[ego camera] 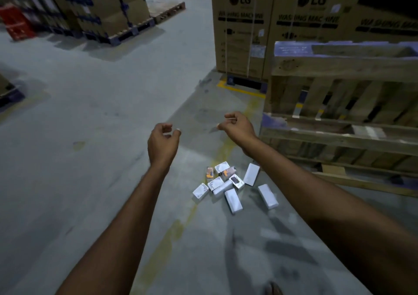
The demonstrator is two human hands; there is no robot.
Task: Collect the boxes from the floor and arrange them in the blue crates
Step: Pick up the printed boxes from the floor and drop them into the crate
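Observation:
Several small boxes, mostly white and a few with orange or dark pictures, lie scattered in a loose heap on the grey concrete floor between my forearms. My left hand hangs in the air above and to the left of the heap, fingers loosely curled, holding nothing. My right hand hangs higher, above the heap, fingers also loosely curled and empty. Neither hand touches a box. No blue crate is plainly in view.
Stacked wooden pallets stand close on the right. Behind them are tall washing-machine cartons. Wrapped cartons on pallets and a red crate stand far left. A faded yellow line runs along the floor.

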